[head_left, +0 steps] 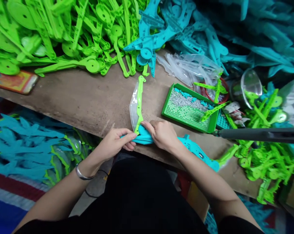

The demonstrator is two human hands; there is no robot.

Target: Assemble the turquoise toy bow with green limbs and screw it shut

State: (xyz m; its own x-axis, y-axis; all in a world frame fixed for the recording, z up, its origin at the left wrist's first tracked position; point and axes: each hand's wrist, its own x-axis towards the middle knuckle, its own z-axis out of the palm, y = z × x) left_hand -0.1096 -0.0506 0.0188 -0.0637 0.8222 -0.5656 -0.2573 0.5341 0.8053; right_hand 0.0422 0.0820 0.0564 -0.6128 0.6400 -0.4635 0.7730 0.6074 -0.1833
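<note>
L hand [117, 141] pinches teal part [144, 140] at base of green strip [139, 104]. R hand [163, 135] grips same part, prob. to steady it

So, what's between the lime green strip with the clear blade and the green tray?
In the head view, bare brown tabletop shows between the lime green strip and the green tray, with the right hand just below that stretch in the picture.
</note>
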